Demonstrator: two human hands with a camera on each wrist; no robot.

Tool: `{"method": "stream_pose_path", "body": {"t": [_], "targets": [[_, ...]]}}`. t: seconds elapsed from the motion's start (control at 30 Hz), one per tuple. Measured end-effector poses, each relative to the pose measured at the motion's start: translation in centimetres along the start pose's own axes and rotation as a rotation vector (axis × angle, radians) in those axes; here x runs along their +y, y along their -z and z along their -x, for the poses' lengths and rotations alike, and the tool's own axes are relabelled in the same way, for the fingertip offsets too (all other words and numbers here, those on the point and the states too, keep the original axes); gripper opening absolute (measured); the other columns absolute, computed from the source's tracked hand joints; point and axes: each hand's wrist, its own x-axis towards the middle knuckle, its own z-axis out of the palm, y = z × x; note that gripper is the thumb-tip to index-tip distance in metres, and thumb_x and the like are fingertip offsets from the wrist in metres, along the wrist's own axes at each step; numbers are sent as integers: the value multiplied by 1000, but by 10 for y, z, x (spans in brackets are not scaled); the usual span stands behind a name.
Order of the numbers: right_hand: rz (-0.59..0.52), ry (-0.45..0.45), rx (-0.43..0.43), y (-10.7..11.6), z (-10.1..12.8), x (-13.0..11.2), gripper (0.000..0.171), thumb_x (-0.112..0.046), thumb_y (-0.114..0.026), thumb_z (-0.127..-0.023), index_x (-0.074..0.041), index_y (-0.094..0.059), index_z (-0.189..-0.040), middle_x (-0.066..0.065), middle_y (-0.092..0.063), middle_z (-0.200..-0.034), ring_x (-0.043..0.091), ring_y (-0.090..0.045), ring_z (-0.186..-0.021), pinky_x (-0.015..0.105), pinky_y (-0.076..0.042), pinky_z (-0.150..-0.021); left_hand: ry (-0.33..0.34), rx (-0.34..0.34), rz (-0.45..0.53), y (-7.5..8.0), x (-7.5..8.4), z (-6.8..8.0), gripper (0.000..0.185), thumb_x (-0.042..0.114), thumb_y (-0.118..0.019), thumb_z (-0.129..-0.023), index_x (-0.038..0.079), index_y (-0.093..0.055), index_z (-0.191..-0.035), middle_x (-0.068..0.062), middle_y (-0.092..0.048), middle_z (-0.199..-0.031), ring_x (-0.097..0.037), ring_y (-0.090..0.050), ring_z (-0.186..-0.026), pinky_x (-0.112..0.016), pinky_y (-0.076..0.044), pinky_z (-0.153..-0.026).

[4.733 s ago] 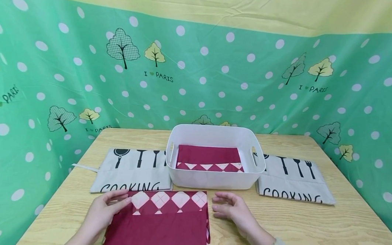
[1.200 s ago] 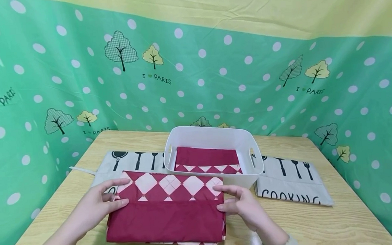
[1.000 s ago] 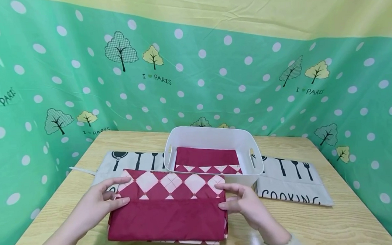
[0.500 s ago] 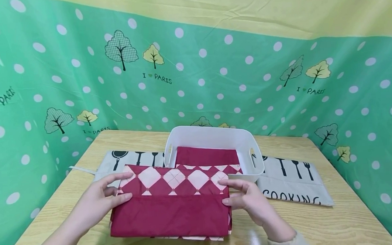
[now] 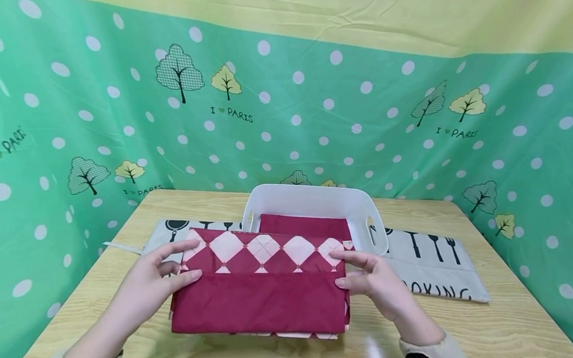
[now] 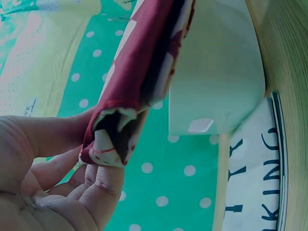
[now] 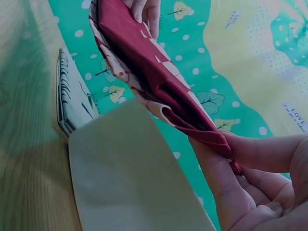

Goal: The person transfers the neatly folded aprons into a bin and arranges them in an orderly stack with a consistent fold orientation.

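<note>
My left hand (image 5: 148,281) and right hand (image 5: 379,285) hold a folded dark red cloth (image 5: 259,305) with a band of pale diamonds, one at each short end. It is raised off the table, its upper edge overlapping the front of a white plastic basket (image 5: 311,194) in the head view. Thumb and fingers of the left hand pinch the folded layers (image 6: 120,130) in the left wrist view. In the right wrist view, the right thumb and fingers pinch the other end of the cloth (image 7: 159,79). Another folded red cloth (image 5: 291,221) lies inside the basket, partly hidden.
Folded pale grey cloths with black kitchen-tool prints flank the basket: the left one (image 5: 160,239) has a strap and is partly covered by the held cloth, the right one (image 5: 439,268) lies on the wooden table (image 5: 469,331). A green dotted curtain (image 5: 291,92) hangs behind.
From lying flat on the table, the red cloth has been lifted by both hands and carried forward and slightly right, up to the basket's front. The right hand has taken hold of its end.
</note>
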Motion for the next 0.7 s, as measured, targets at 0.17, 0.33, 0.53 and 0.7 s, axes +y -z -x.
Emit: {"method": "stream_pose_path", "body": {"t": [0.17,0.33,0.53,0.7], "targets": [[21,14,43,3,1,-5,58,1,-68,-84,6,-50,-139,4,-63,-126,10,-73,-83,31,-59,-78,-38,27,72,-1,4,-3,60,21,-77,-87,11,-52,-142,-12,-58,-126,-6,-61,-80,-24,-56,-67],[32,16,78,4,1,-10,59,3,-69,-82,6,-51,-139,14,-50,-142,9,-71,-79,30,-59,-77,-57,43,91,-3,9,-6,59,21,-76,-87,11,-53,-140,-15,-53,-136,-5,-63,-82,-25,-57,-69],[37,15,92,8,1,-14,58,2,-69,-83,3,-53,-138,9,-54,-138,8,-70,-79,30,-59,-78,-50,37,113,-4,13,-9,59,20,-76,-88,10,-53,-141,-14,-53,-135,-4,-62,-81,-26,-58,-68],[13,8,95,13,1,-19,50,2,-68,-84,-9,-62,-133,-4,-63,-122,9,-71,-80,27,-58,-71,-53,63,73,-4,19,-13,56,22,-77,-87,9,-57,-137,-15,-60,-127,-7,-65,-85,-25,-58,-69]]}}
